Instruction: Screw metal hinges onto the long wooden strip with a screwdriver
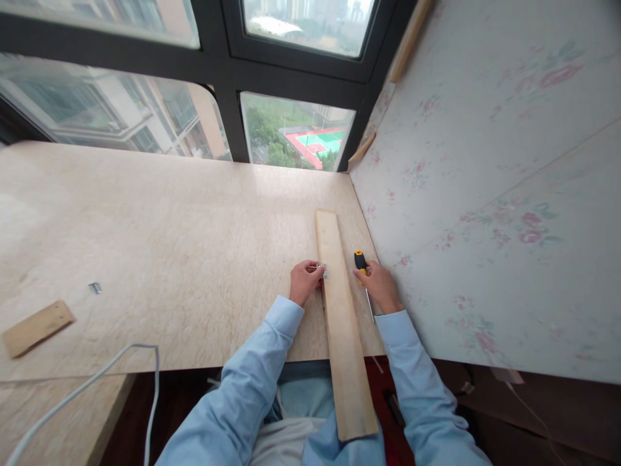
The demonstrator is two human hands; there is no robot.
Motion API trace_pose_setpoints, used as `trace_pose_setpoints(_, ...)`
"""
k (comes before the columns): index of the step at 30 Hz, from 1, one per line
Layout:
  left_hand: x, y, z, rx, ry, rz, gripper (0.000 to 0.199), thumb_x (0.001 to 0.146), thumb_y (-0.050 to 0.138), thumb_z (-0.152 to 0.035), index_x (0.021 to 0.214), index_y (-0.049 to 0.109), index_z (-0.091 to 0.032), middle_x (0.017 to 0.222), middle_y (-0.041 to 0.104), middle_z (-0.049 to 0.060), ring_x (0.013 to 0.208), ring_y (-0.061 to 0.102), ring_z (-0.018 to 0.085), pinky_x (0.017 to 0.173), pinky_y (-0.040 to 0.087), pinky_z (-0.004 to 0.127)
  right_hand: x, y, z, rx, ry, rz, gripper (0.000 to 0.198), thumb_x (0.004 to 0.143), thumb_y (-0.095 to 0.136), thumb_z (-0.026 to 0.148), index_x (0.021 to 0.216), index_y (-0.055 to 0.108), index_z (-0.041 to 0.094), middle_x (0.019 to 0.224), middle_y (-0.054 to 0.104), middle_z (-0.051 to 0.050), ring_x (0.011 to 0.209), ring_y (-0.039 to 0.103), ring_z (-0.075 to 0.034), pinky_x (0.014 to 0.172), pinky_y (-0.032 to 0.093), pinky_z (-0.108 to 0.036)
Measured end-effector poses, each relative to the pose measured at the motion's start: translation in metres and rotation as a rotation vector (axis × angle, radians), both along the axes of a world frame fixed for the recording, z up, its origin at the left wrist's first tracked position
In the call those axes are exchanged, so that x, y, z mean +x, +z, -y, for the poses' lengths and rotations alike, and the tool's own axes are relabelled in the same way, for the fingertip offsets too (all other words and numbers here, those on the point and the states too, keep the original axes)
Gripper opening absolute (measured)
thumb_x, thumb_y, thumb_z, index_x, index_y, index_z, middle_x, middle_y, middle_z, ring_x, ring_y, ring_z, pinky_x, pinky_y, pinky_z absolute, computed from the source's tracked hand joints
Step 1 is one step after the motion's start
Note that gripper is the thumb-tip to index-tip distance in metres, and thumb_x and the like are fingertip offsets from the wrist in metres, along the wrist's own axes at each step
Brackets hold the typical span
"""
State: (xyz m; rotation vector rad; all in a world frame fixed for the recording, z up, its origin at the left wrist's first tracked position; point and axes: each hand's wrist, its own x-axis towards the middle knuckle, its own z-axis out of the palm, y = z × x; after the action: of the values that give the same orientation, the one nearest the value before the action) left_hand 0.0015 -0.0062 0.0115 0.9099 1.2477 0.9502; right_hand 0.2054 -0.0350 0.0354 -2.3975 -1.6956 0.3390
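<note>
A long wooden board (pixel 339 291) lies on the stone sill, its near end jutting past the front edge over my lap. My left hand (pixel 306 282) is closed at the board's left edge, pinching a small metal bracket (pixel 325 272) with holes against the wood. To the right of the board, my right hand (pixel 380 285) has its fingers closed around a screwdriver (pixel 360 261) with a black and yellow handle. The screwdriver's shaft points back toward me, under the hand, its tip near my right cuff.
Several screws (pixel 95 287) lie on the sill (pixel 194 259) at the left, near a short wooden piece (pixel 39 328). A white cable (pixel 97 375) loops over the front left edge. A flowered wall (pixel 485 194) rises close on the right; windows (pixel 298 129) stand behind.
</note>
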Motion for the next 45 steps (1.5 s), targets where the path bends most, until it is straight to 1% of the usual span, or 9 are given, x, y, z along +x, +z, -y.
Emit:
trace_pose_setpoints(6, -0.005, 0.004, 0.003, -0.013, 0.007, -0.048, 0.021, 0.071, 0.075, -0.026, 0.087, 0.072, -0.012, 0.083, 0.074, 0.01, 0.071, 0.07, 0.02, 0.052, 0.057, 0.025, -0.001, -0.002, 0.001, 0.016, 0.006, 0.016, 0.032, 0.087, 0.057, 0.044, 0.103, 0.063, 0.018, 0.086, 0.071, -0.009, 0.077, 0.065, -0.023, 0.057, 0.033, -0.027)
trace_pose_setpoints(14, -0.011, 0.002, 0.0, 0.07, -0.015, -0.202, 0.023, 0.07, 0.076, -0.026, 0.09, 0.072, -0.014, 0.08, 0.074, 0.009, 0.068, 0.069, 0.02, 0.053, 0.053, 0.024, -0.003, -0.002, 0.002, 0.016, 0.016, 0.012, 0.03, 0.089, 0.054, 0.042, 0.102, 0.062, 0.017, 0.09, 0.07, -0.009, 0.081, 0.064, -0.022, 0.062, 0.036, -0.028)
trace_pose_setpoints(21, -0.017, 0.006, 0.002, -0.035, -0.008, -0.038, 0.027, 0.068, 0.077, -0.026, 0.089, 0.069, -0.012, 0.077, 0.072, 0.009, 0.064, 0.068, 0.018, 0.051, 0.052, 0.024, -0.001, -0.008, 0.004, 0.106, 0.023, -0.007, 0.044, 0.088, 0.055, 0.044, 0.119, 0.057, 0.013, 0.104, 0.064, -0.014, 0.095, 0.061, -0.025, 0.076, 0.043, -0.031)
trace_pose_setpoints(26, -0.021, 0.002, 0.002, -0.031, 0.003, 0.063, 0.029, 0.066, 0.079, -0.025, 0.088, 0.067, -0.011, 0.072, 0.071, 0.008, 0.06, 0.066, 0.016, 0.052, 0.052, 0.024, 0.001, -0.002, 0.007, 0.207, 0.036, 0.007, 0.046, 0.086, 0.057, 0.043, 0.121, 0.057, 0.013, 0.105, 0.06, -0.015, 0.093, 0.059, -0.027, 0.079, 0.046, -0.038)
trace_pose_setpoints(29, -0.021, 0.001, 0.002, -0.011, 0.0, 0.061, 0.028, 0.066, 0.078, -0.023, 0.088, 0.068, -0.011, 0.071, 0.071, 0.007, 0.06, 0.066, 0.016, 0.051, 0.052, 0.023, -0.003, 0.007, 0.005, 0.331, 0.122, -0.034, 0.037, 0.087, 0.057, 0.034, 0.118, 0.061, 0.016, 0.104, 0.059, -0.013, 0.094, 0.058, -0.027, 0.084, 0.048, -0.04)
trace_pose_setpoints(32, -0.021, 0.001, 0.002, 0.002, -0.006, 0.075, 0.026, 0.067, 0.078, -0.022, 0.087, 0.067, -0.011, 0.07, 0.071, 0.007, 0.06, 0.066, 0.016, 0.051, 0.052, 0.023, -0.016, 0.016, -0.002, 0.415, 0.358, -0.147, 0.027, 0.088, 0.055, 0.027, 0.112, 0.066, 0.02, 0.102, 0.061, -0.01, 0.097, 0.058, -0.025, 0.089, 0.047, -0.04)
trace_pose_setpoints(36, -0.021, 0.002, 0.002, 0.001, 0.005, 0.097, 0.026, 0.066, 0.079, -0.022, 0.085, 0.066, -0.01, 0.069, 0.071, 0.007, 0.059, 0.066, 0.017, 0.051, 0.052, 0.023, -0.042, 0.019, -0.019, 0.345, 0.676, -0.273, 0.017, 0.091, 0.056, 0.023, 0.099, 0.071, 0.022, 0.095, 0.063, -0.006, 0.093, 0.06, -0.021, 0.088, 0.047, -0.035)
trace_pose_setpoints(40, -0.021, 0.001, 0.002, -0.008, 0.017, 0.103, 0.024, 0.066, 0.078, -0.019, 0.084, 0.065, -0.011, 0.068, 0.07, 0.006, 0.058, 0.066, 0.016, 0.052, 0.053, 0.024, -0.059, 0.014, -0.035, 0.249, 0.713, -0.266, 0.016, 0.09, 0.057, 0.017, 0.085, 0.072, 0.02, 0.088, 0.064, -0.004, 0.086, 0.061, -0.018, 0.08, 0.047, -0.03)
trace_pose_setpoints(45, -0.02, -0.001, 0.002, 0.0, 0.016, 0.091, 0.021, 0.068, 0.076, -0.018, 0.084, 0.065, -0.011, 0.065, 0.069, 0.005, 0.055, 0.065, 0.015, 0.05, 0.052, 0.024, -0.06, 0.009, -0.042, 0.227, 0.742, -0.164, 0.014, 0.09, 0.059, 0.015, 0.082, 0.07, 0.018, 0.086, 0.066, -0.004, 0.086, 0.061, -0.017, 0.078, 0.045, -0.028)
